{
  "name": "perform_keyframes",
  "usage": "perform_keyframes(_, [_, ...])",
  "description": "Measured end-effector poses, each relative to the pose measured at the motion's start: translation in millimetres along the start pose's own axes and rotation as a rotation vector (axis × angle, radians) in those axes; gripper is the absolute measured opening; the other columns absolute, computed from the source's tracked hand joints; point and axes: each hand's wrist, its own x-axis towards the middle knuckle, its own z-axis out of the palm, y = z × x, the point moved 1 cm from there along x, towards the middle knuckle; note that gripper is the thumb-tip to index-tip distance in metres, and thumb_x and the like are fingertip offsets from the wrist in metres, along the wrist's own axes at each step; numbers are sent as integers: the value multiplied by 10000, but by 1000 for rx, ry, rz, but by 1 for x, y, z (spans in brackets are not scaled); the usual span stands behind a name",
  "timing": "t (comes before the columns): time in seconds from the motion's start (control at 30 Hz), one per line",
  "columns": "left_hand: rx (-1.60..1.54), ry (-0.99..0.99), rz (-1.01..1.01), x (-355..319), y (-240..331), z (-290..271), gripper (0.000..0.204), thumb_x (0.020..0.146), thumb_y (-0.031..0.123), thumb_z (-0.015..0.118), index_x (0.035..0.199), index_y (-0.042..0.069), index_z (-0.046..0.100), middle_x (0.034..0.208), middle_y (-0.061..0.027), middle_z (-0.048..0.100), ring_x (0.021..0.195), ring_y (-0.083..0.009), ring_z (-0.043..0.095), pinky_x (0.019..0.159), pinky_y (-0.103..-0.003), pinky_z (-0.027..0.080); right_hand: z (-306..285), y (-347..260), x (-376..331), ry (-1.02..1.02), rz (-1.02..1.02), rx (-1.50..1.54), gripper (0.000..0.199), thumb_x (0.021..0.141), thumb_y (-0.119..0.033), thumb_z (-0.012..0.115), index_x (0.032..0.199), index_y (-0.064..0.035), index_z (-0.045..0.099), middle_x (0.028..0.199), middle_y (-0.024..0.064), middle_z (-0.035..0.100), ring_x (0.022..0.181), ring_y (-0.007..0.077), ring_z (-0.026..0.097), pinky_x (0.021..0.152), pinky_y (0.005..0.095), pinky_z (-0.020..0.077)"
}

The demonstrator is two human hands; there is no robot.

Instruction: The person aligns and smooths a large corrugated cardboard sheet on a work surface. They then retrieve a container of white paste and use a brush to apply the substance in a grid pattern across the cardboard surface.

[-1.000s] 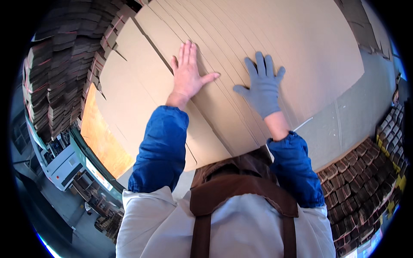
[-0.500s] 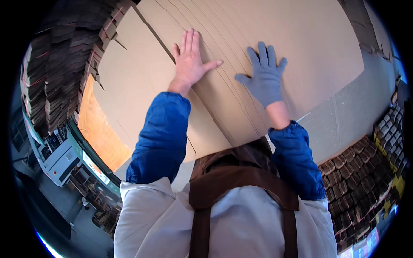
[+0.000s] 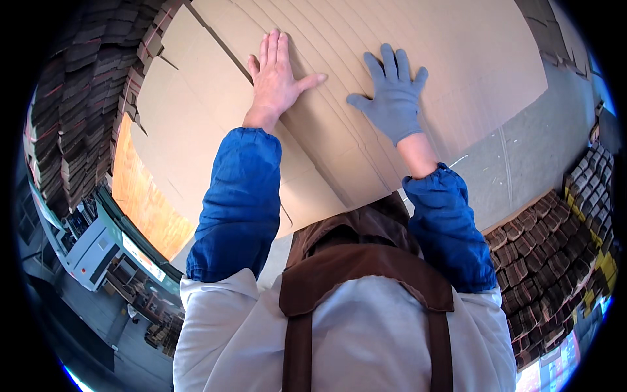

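Before me lies a large creased cardboard sheet point(image 3: 470, 72), brown, with parallel fold lines and a dark slit running along its left part. My bare left hand point(image 3: 274, 81) rests flat on it beside that slit, fingers pointing away and thumb stretched to the right. To its right, my right hand point(image 3: 393, 98), in a grey glove, presses flat on the same sheet with spread fingers. Neither hand grips anything. The sheet's near edge reaches my brown apron point(image 3: 366, 274). Blue sleeve covers show on both forearms.
An orange-toned wooden board point(image 3: 147, 196) shows beneath the sheet's left edge. Tall stacks of bundled cardboard point(image 3: 85, 85) rise at the far left. More bundled cardboard pieces point(image 3: 542, 261) sit at the right. A white and green machine point(image 3: 98, 251) stands at the lower left; grey floor point(image 3: 509, 157) lies right.
Both hands and the cardboard sheet appear slightly higher and further left in the picture, as does my view of the surroundings. The hands stay flat on the sheet.
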Motion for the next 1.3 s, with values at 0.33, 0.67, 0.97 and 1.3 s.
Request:
perform_keyframes(0.33, [-24, -19, -33, 0, 3, -3, 1202, 732, 677, 775, 1567, -11, 252, 1666, -179, 203, 1565, -311, 108, 1209, -617, 121, -1, 0, 1, -28, 3, -55, 867, 767, -589, 747, 1493, -208, 464, 1585, 97, 324, 1500, 299, 228, 1096, 729, 164])
perform_keyframes(0.67, [-19, -69, -55, 6, 4, -8, 1215, 718, 670, 791, 1578, 10, 242, 1673, -156, 194, 1566, -299, 106, 1214, -609, 122, 0, 2, 3, -49, 15, -62, 869, 764, -598, 741, 1489, -210, 459, 1582, 87, 309, 1494, 300, 224, 1087, 730, 174])
perform_keyframes(0.97, [14, -91, -69, 6, 3, -10, 1250, 700, 688, 784, 1588, 17, 215, 1682, -149, 167, 1568, -300, 100, 1221, -607, 126, -7, -10, 4, -37, -18, -53, 799, 798, -531, 736, 1461, -163, 484, 1547, 119, 327, 1464, 310, 250, 1080, 711, 199])
perform_keyframes(1.3, [-10, -160, -109, 3, 13, -22, 1252, 696, 666, 798, 1595, 31, 201, 1685, -121, 154, 1568, -271, 90, 1234, -583, 123, 3, -31, 5, 48, -102, 3, 645, 883, -458, 671, 1430, -149, 528, 1522, 121, 397, 1452, 317, 299, 1098, 718, 189])
